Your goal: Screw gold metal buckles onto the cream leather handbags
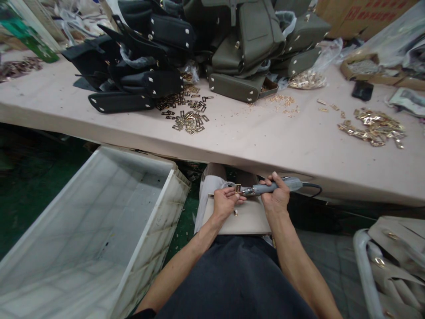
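Observation:
On my lap lies a cream handbag (247, 221) with a small gold fitting on its face. My right hand (276, 195) is wrapped round a grey electric screwdriver (265, 188), its cord leaving to the right and its tip pointing left. The tip meets a small gold metal plate (238, 188) at the fingers of my left hand (226, 201). Those fingers are closed on the plate, which stands up at the bag's far edge. Any screw at the tip is too small to make out.
Black handbags (133, 84) and olive handbags (245, 48) are piled on the table (232, 141), near heaps of gold plates (375, 126). A large white bin (166, 199) stands at my left. More cream bags (395, 252) lie in a container at my right.

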A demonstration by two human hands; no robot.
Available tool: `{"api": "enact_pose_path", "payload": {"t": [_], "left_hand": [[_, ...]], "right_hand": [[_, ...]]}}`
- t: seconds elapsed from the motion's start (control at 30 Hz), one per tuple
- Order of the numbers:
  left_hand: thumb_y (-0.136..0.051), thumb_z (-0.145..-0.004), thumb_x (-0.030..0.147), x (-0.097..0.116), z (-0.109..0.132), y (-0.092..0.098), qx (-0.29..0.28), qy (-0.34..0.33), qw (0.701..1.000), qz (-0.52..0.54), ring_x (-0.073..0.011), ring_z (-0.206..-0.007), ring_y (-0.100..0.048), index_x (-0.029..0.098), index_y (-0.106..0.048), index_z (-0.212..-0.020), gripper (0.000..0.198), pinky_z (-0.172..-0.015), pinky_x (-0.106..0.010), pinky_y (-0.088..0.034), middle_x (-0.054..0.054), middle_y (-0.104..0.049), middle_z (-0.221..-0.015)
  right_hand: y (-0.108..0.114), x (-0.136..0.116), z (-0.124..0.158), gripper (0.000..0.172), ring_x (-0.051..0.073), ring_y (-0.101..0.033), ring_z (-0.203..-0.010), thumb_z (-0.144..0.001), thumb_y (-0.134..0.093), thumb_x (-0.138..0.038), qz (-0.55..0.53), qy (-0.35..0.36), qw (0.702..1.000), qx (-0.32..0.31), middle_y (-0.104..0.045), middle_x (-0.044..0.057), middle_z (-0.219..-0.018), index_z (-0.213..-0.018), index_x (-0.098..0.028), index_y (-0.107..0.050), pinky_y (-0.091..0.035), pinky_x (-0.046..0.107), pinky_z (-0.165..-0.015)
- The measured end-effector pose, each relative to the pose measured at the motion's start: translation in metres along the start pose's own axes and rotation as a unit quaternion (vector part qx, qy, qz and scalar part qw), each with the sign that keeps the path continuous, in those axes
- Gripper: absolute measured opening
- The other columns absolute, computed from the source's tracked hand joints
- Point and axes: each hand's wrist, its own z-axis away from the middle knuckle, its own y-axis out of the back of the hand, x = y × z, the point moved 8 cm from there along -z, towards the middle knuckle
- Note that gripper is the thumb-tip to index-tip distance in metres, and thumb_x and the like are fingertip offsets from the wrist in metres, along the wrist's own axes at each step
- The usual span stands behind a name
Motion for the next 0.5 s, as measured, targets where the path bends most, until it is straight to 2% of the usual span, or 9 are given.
{"api": "enact_pose_path", "payload": {"t": [0.23, 0.5], "left_hand": [[-0.081, -0.073, 0.018, -0.0022, -0.0013, -0.0004, -0.002, 0.002, 1.0, -0.012, -0.0237, -0.073, -0.08, 0.004, -0.075, -0.102, 0.033, -0.066, -0.027, -0.065, -0.018, -0.08, -0.093], [-0.082, -0.074, 0.02, -0.0015, -0.0009, 0.0, -0.003, 0.001, 1.0, -0.016, -0.0231, -0.072, -0.079, 0.005, -0.074, -0.101, 0.032, -0.066, -0.028, -0.066, -0.018, -0.08, -0.094]], "right_hand": [[0.003, -0.0013, -0.0022, 0.034, 0.005, -0.046, -0.052, -0.07, -0.083, -0.017, 0.015, 0.002, 1.0, -0.011, -0.053, -0.007, -0.071, -0.077, -0.019, -0.049, -0.051, 0.022, -0.053], [0.0074, -0.0004, -0.0024, 0.027, 0.005, -0.046, -0.052, -0.074, -0.078, -0.014, 0.003, 0.0, 1.0, -0.006, -0.054, -0.006, -0.072, -0.077, -0.018, -0.051, -0.051, 0.023, -0.053]]}}
